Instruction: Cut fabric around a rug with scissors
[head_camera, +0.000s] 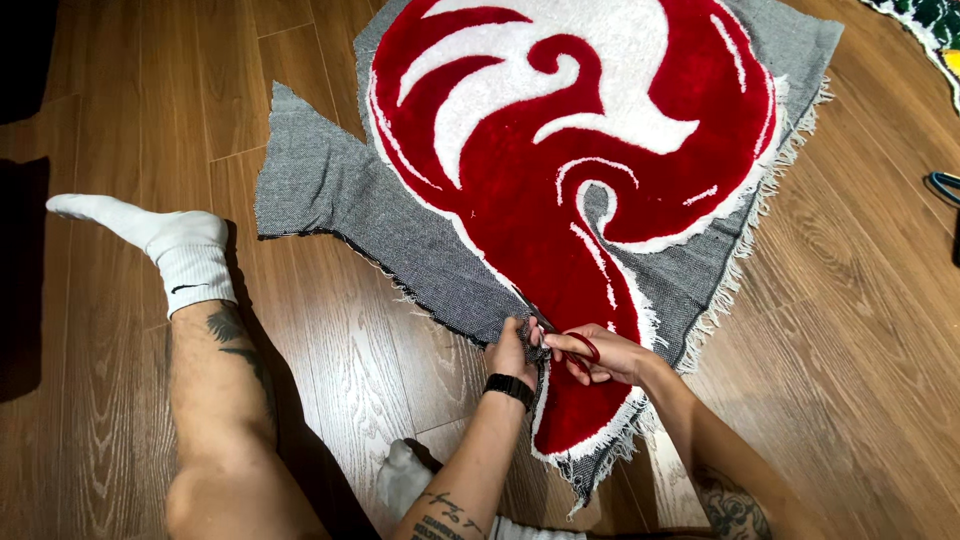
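Trimming step: right hand (605, 355) grip closed on red scissors (580, 348); left hand (512, 350) pinches grey backing (340, 190) beside rug (560, 200). Next cut should hug white border.

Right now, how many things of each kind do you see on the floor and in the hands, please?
Tufted rugs, red and white on grey backing: 1, the rug, its grey edge pinched by the left hand
Scissors with red handles: 1, the scissors in the right hand
White socks: 2, one sock and another sock
Black wristbands: 1, the wristband
Total: 5
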